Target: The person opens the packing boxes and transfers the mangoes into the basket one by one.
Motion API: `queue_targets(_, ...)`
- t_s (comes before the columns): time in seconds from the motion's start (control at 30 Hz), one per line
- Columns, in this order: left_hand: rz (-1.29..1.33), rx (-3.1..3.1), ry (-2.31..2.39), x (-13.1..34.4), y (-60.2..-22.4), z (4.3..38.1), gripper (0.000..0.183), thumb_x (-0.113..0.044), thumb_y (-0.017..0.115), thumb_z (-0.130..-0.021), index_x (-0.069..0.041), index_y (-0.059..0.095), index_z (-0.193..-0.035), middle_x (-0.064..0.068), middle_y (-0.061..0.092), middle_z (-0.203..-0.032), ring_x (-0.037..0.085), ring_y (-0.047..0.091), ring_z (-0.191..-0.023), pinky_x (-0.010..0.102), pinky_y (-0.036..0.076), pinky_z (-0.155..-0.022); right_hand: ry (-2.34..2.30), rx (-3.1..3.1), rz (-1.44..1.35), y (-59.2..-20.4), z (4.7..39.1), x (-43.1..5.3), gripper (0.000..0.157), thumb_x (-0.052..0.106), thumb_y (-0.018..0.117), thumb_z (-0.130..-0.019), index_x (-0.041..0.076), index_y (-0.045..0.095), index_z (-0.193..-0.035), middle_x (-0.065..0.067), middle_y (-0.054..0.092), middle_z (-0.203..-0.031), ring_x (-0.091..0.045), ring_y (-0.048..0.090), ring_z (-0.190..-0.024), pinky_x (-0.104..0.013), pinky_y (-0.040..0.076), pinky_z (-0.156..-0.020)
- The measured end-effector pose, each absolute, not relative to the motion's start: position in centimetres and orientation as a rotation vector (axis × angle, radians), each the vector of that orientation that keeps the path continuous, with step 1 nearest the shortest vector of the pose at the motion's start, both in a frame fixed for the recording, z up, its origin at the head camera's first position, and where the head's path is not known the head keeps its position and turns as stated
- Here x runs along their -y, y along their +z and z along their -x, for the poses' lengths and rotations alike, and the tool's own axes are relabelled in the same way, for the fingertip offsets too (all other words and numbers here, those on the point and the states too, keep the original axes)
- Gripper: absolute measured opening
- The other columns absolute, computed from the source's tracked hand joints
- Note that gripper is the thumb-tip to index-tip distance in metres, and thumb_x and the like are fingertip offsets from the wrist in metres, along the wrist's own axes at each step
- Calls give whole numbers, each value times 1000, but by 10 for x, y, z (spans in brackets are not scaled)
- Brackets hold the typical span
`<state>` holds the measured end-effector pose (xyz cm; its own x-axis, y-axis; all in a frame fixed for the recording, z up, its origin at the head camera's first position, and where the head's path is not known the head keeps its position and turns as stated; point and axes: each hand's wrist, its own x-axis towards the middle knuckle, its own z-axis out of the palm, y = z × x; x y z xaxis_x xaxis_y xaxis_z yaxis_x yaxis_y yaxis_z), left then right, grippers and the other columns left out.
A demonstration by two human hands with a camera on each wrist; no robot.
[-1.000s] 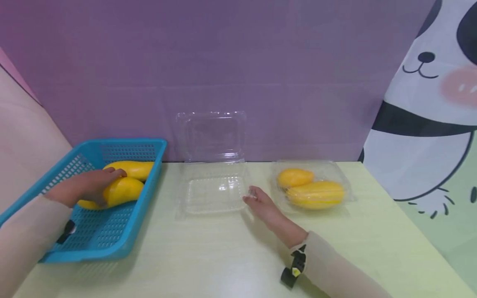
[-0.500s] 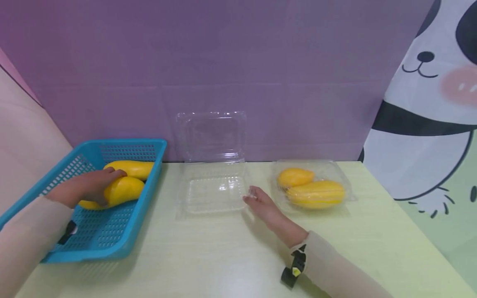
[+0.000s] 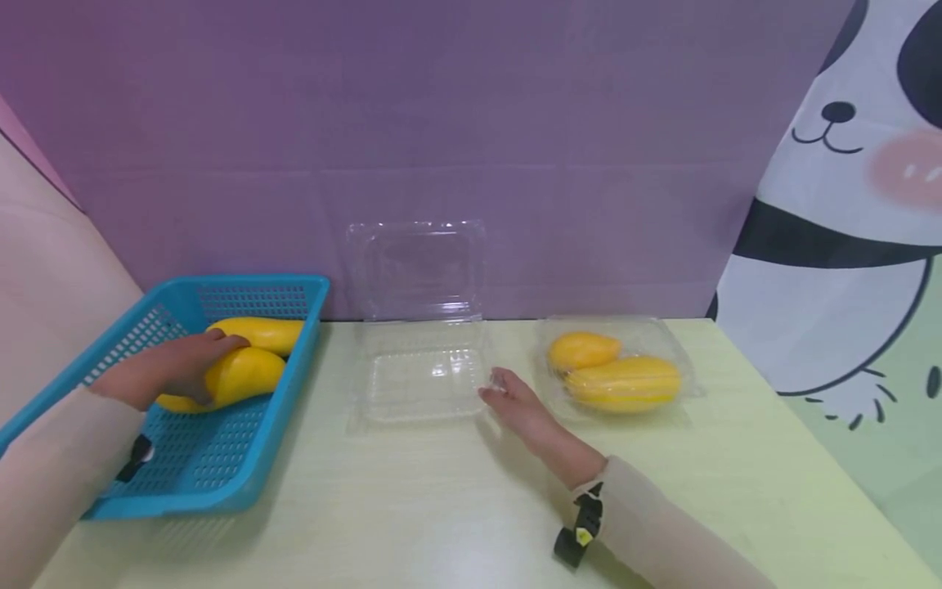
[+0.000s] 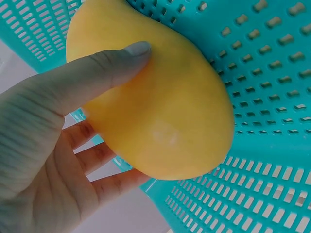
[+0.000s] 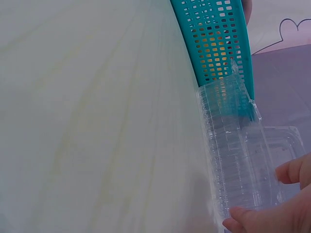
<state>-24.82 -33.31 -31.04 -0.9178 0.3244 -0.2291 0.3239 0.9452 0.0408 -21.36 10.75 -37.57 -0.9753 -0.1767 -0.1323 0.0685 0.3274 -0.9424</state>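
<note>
In the blue plastic basket, my left hand grips a yellow mango. The left wrist view shows the thumb across the top of this mango and the fingers along its side. Just behind it lies another yellow mango, partly covered by the hand. A clear plastic clamshell box stands mid-table with its lid raised against the backdrop. My right hand holds the box's right edge; the right wrist view has thumb and fingers of that hand at the clear wall.
Right of the right hand, a second clear box with its lid down contains two yellow fruits. A purple cloth backdrop rises behind the pale table. At the right hangs a panda-print sheet.
The mango under the left hand has shifted very slightly to the right and up within the basket. My right hand and both boxes have stayed put.
</note>
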Motion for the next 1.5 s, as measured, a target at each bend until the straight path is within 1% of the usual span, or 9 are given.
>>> queue_targets(0.2, -472, -2880, 21, 335, -310, 248, 81, -6, 85, -61, 2, 45, -131, 21, 54, -106, 32, 54, -86, 55, 52, -74, -1699, -2369, 99, -376, 216, -107, 58, 19, 49, -96, -3, 27, -145, -24, 28, -150, -45, 28, -136, -55, 30, -110)
queue_targets(0.4, -445, -2870, 16, 335, -308, 249, 82, -9, 85, -62, 3, 43, -131, 28, 51, -114, 38, 54, -91, 59, 50, -77, -1707, -2369, 97, -376, 218, -108, 58, 19, 50, -96, -3, 27, -145, -24, 28, -150, -45, 29, -136, -55, 30, -110)
queue_targets(0.57, -403, -2879, 18, 335, -305, 248, 84, -11, 86, -61, 5, 42, -131, 30, 51, -113, 40, 54, -92, 60, 50, -77, -1716, -2362, 108, -376, 218, -109, 60, 21, 50, -96, -4, 26, -145, -25, 28, -150, -45, 29, -136, -55, 30, -110)
queue_targets(0.63, -400, -2889, 15, 335, -304, 248, 84, -11, 86, -61, 6, 42, -131, 32, 51, -114, 43, 54, -94, 61, 50, -77, -1715, -2361, 100, -376, 218, -109, 61, 22, 50, -96, -3, 26, -145, -25, 28, -150, -44, 29, -136, -54, 30, -111)
queue_targets(0.8, -416, -2909, 18, 335, -298, 245, 80, -16, 84, -66, 6, 43, -130, 35, 49, -119, 48, 53, -99, 62, 49, -78, -1713, -2377, 84, -378, 219, -110, 63, 26, 52, -96, -6, 27, -144, -26, 29, -149, -44, 30, -136, -54, 29, -111)
queue_targets(0.93, -395, -2909, 10, 336, -293, 245, 78, -23, 83, -69, 7, 44, -130, 35, 49, -120, 49, 52, -101, 62, 48, -79, -1724, -2375, 67, -378, 220, -111, 65, 30, 53, -95, -6, 28, -144, -26, 28, -150, -43, 30, -136, -53, 28, -112)
queue_targets(1.1, -337, -2899, 3, 335, -289, 245, 74, -25, 82, -70, 6, 47, -128, 34, 51, -115, 46, 53, -97, 61, 49, -76, -1752, -2353, 78, -376, 222, -114, 69, 32, 54, -94, -4, 24, -145, -24, 25, -152, -42, 28, -138, -53, 27, -113)
queue_targets(1.27, -337, -2908, -11, 330, -286, 243, 71, -25, 80, -72, 5, 49, -127, 35, 51, -117, 48, 53, -98, 62, 49, -76, -1775, -2342, 111, -373, 225, -120, 71, 30, 54, -94, -2, 20, -147, -22, 21, -154, -40, 23, -141, -52, 25, -114)
queue_targets(1.5, -350, -2929, -5, 321, -283, 239, 65, -23, 79, -74, 3, 51, -126, 34, 52, -118, 47, 54, -99, 63, 49, -77, -1732, -2396, 137, -361, 231, -128, 67, 28, 51, -96, 1, 19, -148, -20, 21, -155, -37, 20, -143, -50, 23, -115)
